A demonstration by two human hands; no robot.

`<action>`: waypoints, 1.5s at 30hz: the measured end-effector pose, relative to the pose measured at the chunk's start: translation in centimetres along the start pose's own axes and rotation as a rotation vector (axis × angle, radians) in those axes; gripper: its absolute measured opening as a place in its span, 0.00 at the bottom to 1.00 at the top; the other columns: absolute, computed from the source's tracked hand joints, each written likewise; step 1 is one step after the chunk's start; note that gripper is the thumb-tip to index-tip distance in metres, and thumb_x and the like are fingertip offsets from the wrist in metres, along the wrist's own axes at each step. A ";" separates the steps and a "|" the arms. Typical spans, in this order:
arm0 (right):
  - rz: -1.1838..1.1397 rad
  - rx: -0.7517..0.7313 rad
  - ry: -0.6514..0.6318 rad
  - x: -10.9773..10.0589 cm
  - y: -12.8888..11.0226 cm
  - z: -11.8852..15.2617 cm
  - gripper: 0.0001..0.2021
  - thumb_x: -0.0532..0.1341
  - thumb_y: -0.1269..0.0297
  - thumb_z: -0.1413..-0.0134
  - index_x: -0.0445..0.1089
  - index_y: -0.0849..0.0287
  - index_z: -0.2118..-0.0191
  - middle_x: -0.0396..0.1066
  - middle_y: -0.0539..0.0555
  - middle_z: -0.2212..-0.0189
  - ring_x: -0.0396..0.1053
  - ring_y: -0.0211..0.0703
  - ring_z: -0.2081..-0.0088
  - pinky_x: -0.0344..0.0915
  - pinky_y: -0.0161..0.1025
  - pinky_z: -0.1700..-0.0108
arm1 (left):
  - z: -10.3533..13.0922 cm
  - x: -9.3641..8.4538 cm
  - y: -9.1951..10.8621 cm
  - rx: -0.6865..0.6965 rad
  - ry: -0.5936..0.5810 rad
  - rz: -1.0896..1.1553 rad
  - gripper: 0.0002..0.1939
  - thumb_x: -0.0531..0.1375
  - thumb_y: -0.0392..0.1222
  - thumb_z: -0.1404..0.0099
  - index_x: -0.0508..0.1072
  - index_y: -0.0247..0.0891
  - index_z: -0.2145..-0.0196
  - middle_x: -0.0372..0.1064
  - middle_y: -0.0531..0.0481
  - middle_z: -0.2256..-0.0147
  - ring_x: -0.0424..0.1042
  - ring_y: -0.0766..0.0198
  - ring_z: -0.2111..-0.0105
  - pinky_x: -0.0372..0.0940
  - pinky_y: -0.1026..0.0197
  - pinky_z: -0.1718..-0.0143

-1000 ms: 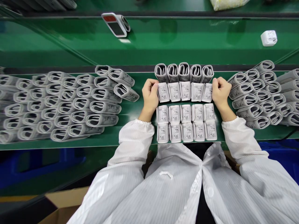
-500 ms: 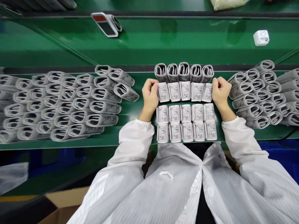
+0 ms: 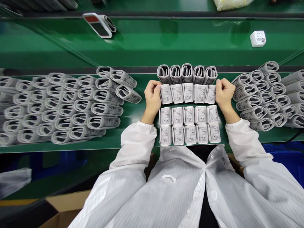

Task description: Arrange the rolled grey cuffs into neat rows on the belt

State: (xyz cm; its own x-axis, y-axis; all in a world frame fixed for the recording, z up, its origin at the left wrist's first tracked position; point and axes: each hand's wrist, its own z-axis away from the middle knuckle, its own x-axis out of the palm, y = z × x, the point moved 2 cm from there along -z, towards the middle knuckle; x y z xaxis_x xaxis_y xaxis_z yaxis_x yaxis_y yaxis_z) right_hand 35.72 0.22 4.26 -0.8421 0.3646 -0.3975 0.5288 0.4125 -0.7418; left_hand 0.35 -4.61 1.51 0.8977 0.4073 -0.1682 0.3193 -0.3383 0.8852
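Observation:
Several folded grey printed bundles form an upper row (image 3: 176, 93) with their flat faces up, and more rolled ones (image 3: 187, 73) stand behind it. Nearer me lie two further rows (image 3: 190, 116) of the same bundles, touching each other. My left hand (image 3: 152, 96) is closed at the left end of the upper row, its thumb against the end bundle. At the right end my right hand (image 3: 223, 91) has its fingers curled in, beside the last bundle. What either hand pinches, if anything, is hidden by the fingers.
A large stack of rolled bundles (image 3: 59, 109) lies left, another stack (image 3: 263, 98) right. On the green surface behind are a white device with a dark screen (image 3: 99, 27) and a white block (image 3: 258, 38). An open cardboard box (image 3: 68, 202) sits below left.
The white device and the white block on the green surface behind have shifted left. My hands and the rows between them look the same.

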 end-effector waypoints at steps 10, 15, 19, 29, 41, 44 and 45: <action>-0.049 0.038 -0.026 0.0 0.4 0.0 0.39 0.54 0.24 0.24 0.48 0.51 0.75 0.46 0.46 0.78 0.50 0.40 0.73 0.60 0.44 0.65 | 0.1 0.0 0.8 -0.008 -0.003 -0.024 0.17 0.63 0.58 0.21 0.77 0.44 0.62 0.73 0.50 0.63 0.71 0.59 0.62 0.69 0.55 0.56; -0.072 0.023 0.013 0.1 0.5 0.0 0.39 0.49 0.23 0.23 0.52 0.51 0.74 0.50 0.47 0.77 0.52 0.40 0.74 0.60 0.45 0.65 | 0.1 0.0 0.3 0.018 0.001 -0.026 0.18 0.63 0.61 0.22 0.76 0.45 0.62 0.73 0.50 0.63 0.72 0.59 0.62 0.69 0.55 0.56; -0.072 0.021 0.015 0.2 0.4 0.1 0.38 0.48 0.24 0.22 0.56 0.52 0.74 0.55 0.48 0.76 0.55 0.41 0.73 0.61 0.45 0.65 | 0.1 0.0 0.1 0.029 -0.004 -0.024 0.20 0.63 0.63 0.22 0.76 0.45 0.62 0.72 0.51 0.63 0.71 0.59 0.62 0.70 0.54 0.55; -0.064 0.055 -0.006 0.1 0.4 0.1 0.38 0.47 0.24 0.22 0.58 0.51 0.74 0.56 0.49 0.76 0.59 0.43 0.72 0.65 0.46 0.63 | 0.1 0.1 0.7 0.000 0.013 -0.037 0.23 0.63 0.67 0.24 0.75 0.45 0.63 0.72 0.50 0.63 0.72 0.59 0.62 0.71 0.54 0.54; -0.024 0.058 -0.009 0.1 0.4 0.0 0.40 0.44 0.21 0.24 0.57 0.51 0.74 0.53 0.49 0.76 0.57 0.43 0.72 0.62 0.46 0.65 | 0.1 0.3 1.4 -0.019 -0.006 -0.052 0.30 0.63 0.75 0.27 0.75 0.44 0.64 0.70 0.51 0.65 0.70 0.61 0.64 0.70 0.55 0.57; -0.060 0.055 -0.010 0.1 0.3 0.0 0.40 0.46 0.21 0.24 0.56 0.51 0.74 0.54 0.49 0.76 0.56 0.42 0.73 0.62 0.46 0.64 | 0.0 0.3 1.5 -0.008 -0.013 -0.043 0.30 0.63 0.75 0.27 0.75 0.44 0.64 0.69 0.51 0.65 0.69 0.62 0.65 0.70 0.55 0.58; -0.064 0.056 -0.008 0.1 0.3 0.0 0.40 0.46 0.20 0.25 0.56 0.51 0.74 0.54 0.48 0.77 0.56 0.42 0.73 0.62 0.46 0.64 | 0.0 0.4 1.5 -0.006 -0.015 -0.038 0.30 0.64 0.75 0.27 0.75 0.43 0.64 0.69 0.51 0.65 0.68 0.62 0.65 0.69 0.55 0.58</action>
State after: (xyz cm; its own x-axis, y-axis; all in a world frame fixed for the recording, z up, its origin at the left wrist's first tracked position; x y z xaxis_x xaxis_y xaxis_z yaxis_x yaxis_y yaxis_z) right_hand 35.80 0.37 4.06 -0.8749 0.3319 -0.3527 0.4673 0.3870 -0.7949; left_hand 1.16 -5.00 2.77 0.8894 0.4069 -0.2085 0.3518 -0.3178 0.8805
